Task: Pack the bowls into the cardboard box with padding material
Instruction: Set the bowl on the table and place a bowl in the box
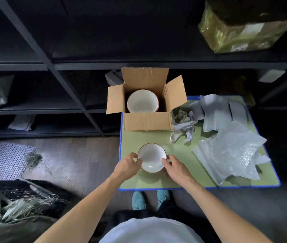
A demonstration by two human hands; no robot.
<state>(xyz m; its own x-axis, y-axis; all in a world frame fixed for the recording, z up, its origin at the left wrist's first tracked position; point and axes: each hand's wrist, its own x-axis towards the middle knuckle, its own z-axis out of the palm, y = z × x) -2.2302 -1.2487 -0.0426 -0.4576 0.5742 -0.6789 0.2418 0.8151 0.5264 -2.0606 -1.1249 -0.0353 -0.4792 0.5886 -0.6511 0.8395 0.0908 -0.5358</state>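
A small white bowl (pixel 151 156) with a dark rim sits upright at the near part of the green table (pixel 188 174). My left hand (pixel 129 164) grips its left side and my right hand (pixel 171 166) grips its right side, fingers curled over the rim. Behind it stands an open cardboard box (pixel 148 121) with its flaps spread. A larger white bowl (pixel 142 101) lies inside the box, upright. Sheets of bubble wrap (pixel 230 153) and crumpled paper (pixel 183 127) lie on the table to the right.
Dark metal shelving (pixel 65 65) runs behind the table, with a taped parcel (pixel 242 27) on the upper right shelf. A mesh mat (pixel 4 160) and straw-like fibres (pixel 25 206) lie on the floor at left. My feet in blue shoes (pixel 139 200) stand at the table's near edge.
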